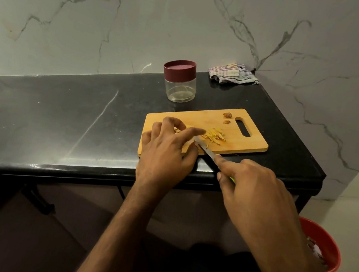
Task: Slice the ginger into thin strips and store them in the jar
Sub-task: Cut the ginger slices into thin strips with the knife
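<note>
A wooden cutting board (249, 144) lies on the black counter. A pile of thin yellow ginger strips (215, 136) sits at its middle, with two small brown ginger scraps (227, 118) near the handle slot. My left hand (167, 150) rests on the board's left part, its fingers holding down a piece of ginger that is mostly hidden. My right hand (250, 183) grips a knife (204, 147) whose blade points at the ginger under my left fingers. A clear jar (179, 88) with a maroon lid stands behind the board, lid on.
A striped cloth (233, 73) lies crumpled in the counter's back right corner against the marble wall. The counter's front edge (76, 168) runs just below the board. A red bin (322, 245) stands on the floor at the right.
</note>
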